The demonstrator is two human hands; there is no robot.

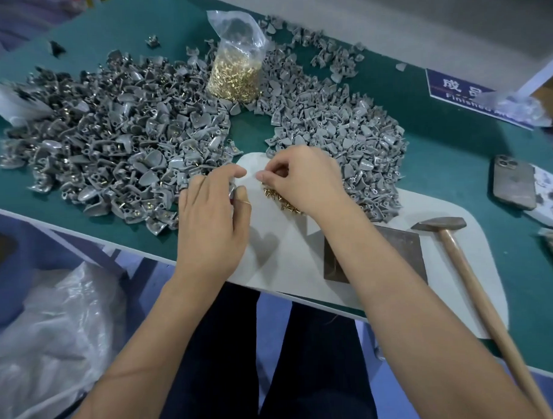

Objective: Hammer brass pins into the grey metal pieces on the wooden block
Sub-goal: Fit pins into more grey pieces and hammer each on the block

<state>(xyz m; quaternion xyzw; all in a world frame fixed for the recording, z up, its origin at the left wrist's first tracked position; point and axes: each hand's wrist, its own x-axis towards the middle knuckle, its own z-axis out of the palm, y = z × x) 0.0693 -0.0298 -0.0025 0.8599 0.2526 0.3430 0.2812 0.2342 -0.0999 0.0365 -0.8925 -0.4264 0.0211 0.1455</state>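
Observation:
My left hand (211, 211) is closed around a small grey metal piece (233, 192) over the white mat (279, 240). My right hand (302, 177) pinches something small at its fingertips, likely a brass pin, just right of the left fingers. A loose heap of brass pins (279, 198) lies under the right hand. Grey metal pieces form two big piles, one to the left (109, 133) and one to the right (344, 125). The dark block (405, 248) sits on the mat, partly hidden by my right forearm. The hammer (451, 231) lies to its right, untouched.
A clear bag of brass pins (237, 72) stands between the piles. A phone (514, 182) lies at the right on the green table, a blue sign (462, 90) behind it. A plastic bag (53, 326) sits below the table edge at the left.

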